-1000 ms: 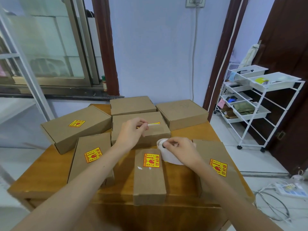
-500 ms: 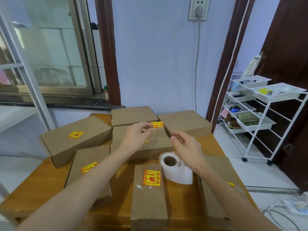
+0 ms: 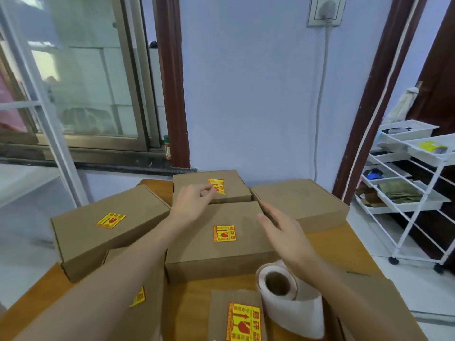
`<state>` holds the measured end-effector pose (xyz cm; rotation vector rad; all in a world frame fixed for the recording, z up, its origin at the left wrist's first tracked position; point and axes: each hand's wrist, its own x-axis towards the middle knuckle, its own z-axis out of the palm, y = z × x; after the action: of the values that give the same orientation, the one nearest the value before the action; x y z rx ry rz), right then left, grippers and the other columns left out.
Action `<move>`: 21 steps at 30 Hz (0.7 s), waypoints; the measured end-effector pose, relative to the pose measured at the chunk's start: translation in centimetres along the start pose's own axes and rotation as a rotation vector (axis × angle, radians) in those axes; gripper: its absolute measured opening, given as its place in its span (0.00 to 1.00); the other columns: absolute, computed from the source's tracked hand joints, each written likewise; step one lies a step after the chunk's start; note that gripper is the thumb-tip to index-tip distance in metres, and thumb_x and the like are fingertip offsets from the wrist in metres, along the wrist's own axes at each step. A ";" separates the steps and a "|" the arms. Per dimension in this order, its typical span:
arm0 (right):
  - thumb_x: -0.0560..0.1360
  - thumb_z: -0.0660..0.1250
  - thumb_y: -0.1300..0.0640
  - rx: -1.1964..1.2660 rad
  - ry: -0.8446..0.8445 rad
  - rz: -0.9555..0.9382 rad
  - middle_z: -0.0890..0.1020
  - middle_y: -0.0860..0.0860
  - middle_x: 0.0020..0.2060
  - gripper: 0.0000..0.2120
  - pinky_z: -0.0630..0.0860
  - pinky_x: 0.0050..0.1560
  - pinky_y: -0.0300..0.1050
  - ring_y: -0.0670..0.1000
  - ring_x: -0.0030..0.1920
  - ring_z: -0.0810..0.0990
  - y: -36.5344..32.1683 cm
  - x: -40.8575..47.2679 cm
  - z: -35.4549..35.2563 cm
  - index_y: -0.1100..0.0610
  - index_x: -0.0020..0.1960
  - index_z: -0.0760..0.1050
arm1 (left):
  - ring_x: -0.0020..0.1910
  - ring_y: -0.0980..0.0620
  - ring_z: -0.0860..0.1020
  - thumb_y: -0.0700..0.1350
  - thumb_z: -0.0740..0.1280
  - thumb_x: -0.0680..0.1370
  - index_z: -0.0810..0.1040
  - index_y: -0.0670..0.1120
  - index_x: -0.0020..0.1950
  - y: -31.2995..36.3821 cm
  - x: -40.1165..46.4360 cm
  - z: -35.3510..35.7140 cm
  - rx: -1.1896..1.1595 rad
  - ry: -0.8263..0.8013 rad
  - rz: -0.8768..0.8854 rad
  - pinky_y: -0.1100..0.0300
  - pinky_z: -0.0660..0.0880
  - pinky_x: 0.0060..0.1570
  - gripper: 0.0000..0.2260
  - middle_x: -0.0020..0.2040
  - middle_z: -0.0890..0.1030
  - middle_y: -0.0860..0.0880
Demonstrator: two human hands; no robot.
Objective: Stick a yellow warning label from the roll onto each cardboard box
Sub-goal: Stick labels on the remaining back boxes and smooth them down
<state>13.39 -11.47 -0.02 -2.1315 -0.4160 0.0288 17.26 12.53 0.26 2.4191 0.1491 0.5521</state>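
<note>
Wooden table (image 3: 327, 238): carries several cardboard boxes. Middle box (image 3: 216, 239): labelled on top. Far right box (image 3: 299, 201): top bare. Far box (image 3: 209, 184): yellow label (image 3: 216, 185) lying on lid. Label roll (image 3: 290, 305): on its side near front edge. Left hand (image 3: 194, 201): fingertips pinched narrow at label's left edge. Right hand (image 3: 283, 233): wide open, empty, above middle box.

roll (image 3: 288, 299) before centre box (image 3: 216, 239)
</note>
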 end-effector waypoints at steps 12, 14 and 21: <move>0.79 0.56 0.41 -0.023 0.016 -0.023 0.82 0.50 0.56 0.23 0.73 0.66 0.56 0.45 0.57 0.78 0.9 3.0 0.0 0.40 0.73 0.65 | 0.56 0.47 0.75 0.51 0.59 0.80 0.82 0.49 0.55 -3.2 5.6 1.7 0.463 -0.188 0.009 0.49 0.77 0.54 0.14 0.54 0.79 0.48; 0.78 0.55 0.40 -0.033 0.016 -0.039 0.82 0.48 0.58 0.24 0.72 0.67 0.57 0.44 0.59 0.78 1.0 3.0 0.0 0.40 0.73 0.65 | 0.59 0.47 0.70 0.54 0.57 0.80 0.80 0.49 0.55 -2.8 5.7 2.1 0.547 -0.153 0.041 0.49 0.74 0.58 0.15 0.56 0.74 0.47; 0.77 0.55 0.38 -0.034 -0.012 -0.014 0.81 0.48 0.59 0.26 0.68 0.70 0.58 0.44 0.61 0.76 1.6 2.4 0.2 0.39 0.74 0.63 | 0.71 0.44 0.65 0.61 0.50 0.81 0.65 0.51 0.74 -3.2 5.8 3.1 0.436 -0.430 0.048 0.48 0.63 0.70 0.25 0.73 0.68 0.45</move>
<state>16.09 -11.35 -1.15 -2.1625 -0.4409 0.0273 23.92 14.64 -1.86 2.9088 0.0274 0.0030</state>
